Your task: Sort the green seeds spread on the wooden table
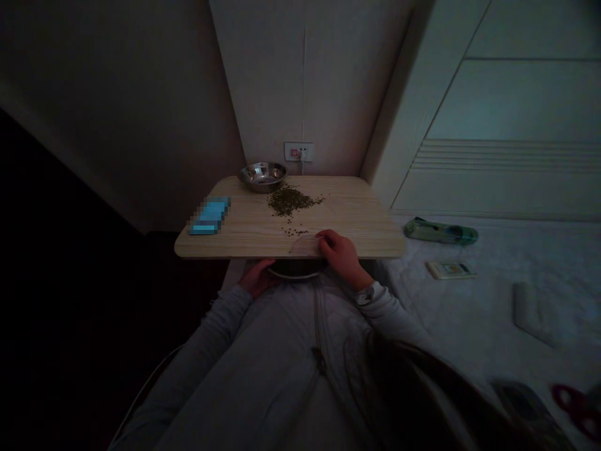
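Observation:
My left hand (pixel 258 277) grips the rim of a round bowl (pixel 297 274) held just below the front edge of the wooden table (pixel 248 238). My right hand (pixel 339 252) is closed on a thin, see-through card (pixel 305 245) lying at that edge, above the bowl. Behind the card are a few scattered small dark grains. Farther back lies a loose pile of the same grains (pixel 290 200). A shiny metal bowl (pixel 263 178) stands at the table's back left, beside the pile.
A lit phone (pixel 210 216) lies on the table's left side. Behind the table is a wall socket (pixel 298 152) with a plug. On the white bedding to the right are a green case (pixel 440 232), a small box (pixel 451 270) and red-handled scissors (pixel 576 407).

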The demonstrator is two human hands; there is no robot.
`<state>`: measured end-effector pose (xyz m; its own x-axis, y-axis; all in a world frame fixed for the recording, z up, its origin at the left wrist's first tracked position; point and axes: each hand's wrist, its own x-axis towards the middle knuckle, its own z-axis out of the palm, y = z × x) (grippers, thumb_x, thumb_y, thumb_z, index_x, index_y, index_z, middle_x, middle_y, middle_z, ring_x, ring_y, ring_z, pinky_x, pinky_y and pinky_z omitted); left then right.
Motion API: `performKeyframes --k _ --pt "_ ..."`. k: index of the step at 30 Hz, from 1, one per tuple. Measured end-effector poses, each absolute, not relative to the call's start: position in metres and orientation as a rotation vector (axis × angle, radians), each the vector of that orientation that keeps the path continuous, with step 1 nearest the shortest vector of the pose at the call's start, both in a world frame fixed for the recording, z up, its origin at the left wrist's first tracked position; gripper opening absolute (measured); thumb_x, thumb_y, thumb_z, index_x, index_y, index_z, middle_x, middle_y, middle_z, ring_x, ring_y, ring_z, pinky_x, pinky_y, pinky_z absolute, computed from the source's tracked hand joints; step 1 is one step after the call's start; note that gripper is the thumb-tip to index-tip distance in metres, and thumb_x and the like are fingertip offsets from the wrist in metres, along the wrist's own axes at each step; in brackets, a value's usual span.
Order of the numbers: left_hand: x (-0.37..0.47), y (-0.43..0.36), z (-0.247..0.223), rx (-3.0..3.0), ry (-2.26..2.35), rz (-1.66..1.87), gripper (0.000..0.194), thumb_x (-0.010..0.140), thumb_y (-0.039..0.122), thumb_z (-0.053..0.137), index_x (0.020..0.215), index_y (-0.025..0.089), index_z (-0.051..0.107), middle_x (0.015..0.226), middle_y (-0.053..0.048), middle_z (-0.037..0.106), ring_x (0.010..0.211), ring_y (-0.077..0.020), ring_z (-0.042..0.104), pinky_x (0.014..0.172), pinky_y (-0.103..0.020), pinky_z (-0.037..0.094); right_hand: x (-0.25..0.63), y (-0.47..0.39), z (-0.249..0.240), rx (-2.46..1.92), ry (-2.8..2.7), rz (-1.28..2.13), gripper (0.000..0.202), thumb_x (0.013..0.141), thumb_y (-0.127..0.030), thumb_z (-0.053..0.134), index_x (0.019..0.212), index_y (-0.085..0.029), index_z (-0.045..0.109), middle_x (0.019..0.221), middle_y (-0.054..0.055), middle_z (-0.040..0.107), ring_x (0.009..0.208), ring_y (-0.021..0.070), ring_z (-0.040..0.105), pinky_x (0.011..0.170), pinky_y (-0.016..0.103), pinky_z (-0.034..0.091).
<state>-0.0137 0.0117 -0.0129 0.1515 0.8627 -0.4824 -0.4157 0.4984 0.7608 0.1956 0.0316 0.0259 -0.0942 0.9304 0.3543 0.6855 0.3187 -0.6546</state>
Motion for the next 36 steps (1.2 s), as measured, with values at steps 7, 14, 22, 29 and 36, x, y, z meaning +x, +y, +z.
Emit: performKeyframes --k 7,14,22,29,36 --pt "-0.013 0.01 -0.011 0.513 1.06 0.986 0.01 0.071 0.017 0.051 0.075 0.017 0.06 0.076 -0.005 0.067 0.077 -0.0176 0.062 0.059 -0.027 0.051 0.199 0.038 0.025 -1.34 -1.729 0.632 0.026 0.072 -0.027 0.04 0.086 -0.019 0.06 0.064 0.0 0.06 0.061 0.0132 0.051 0.057 0.024 0.037" --pt "-0.014 0.011 -0.013 0.502 1.036 0.984 0.012 0.071 0.017 0.051 0.078 0.017 0.061 0.078 -0.004 0.067 0.077 -0.0173 0.061 0.06 -0.028 0.051 0.196 0.058 0.036 -1.25 -1.498 0.966 0.024 0.066 -0.029 0.043 0.079 -0.016 0.059 0.06 -0.001 0.057 0.057 0.0107 0.048 0.054 0.022 0.037" --pt "-0.014 0.012 -0.014 0.503 1.036 0.987 0.012 0.071 0.016 0.051 0.079 0.017 0.06 0.075 -0.003 0.066 0.069 -0.0154 0.061 0.057 -0.026 0.05 0.187 0.08 0.033 -1.169 -1.394 0.992 0.023 0.064 -0.028 0.044 0.077 -0.016 0.059 0.057 -0.003 0.053 0.053 0.0095 0.045 0.053 0.022 0.036" --pt "-0.013 0.01 -0.01 0.515 1.048 0.983 0.011 0.071 0.017 0.051 0.079 0.017 0.059 0.078 -0.003 0.066 0.071 -0.0145 0.06 0.054 -0.024 0.049 0.189 0.073 0.031 -1.202 -1.433 0.927 0.022 0.064 -0.028 0.044 0.076 -0.016 0.058 0.056 -0.003 0.054 0.054 0.0102 0.046 0.055 0.023 0.036" --pt "-0.013 0.01 -0.011 0.523 1.057 0.982 0.011 0.07 0.018 0.051 0.078 0.016 0.059 0.079 -0.005 0.066 0.079 -0.0174 0.061 0.062 -0.028 0.051 0.189 0.071 0.03 -1.166 -1.446 0.941 0.022 0.065 -0.027 0.044 0.079 -0.016 0.057 0.056 -0.003 0.055 0.053 0.0099 0.046 0.055 0.022 0.036"
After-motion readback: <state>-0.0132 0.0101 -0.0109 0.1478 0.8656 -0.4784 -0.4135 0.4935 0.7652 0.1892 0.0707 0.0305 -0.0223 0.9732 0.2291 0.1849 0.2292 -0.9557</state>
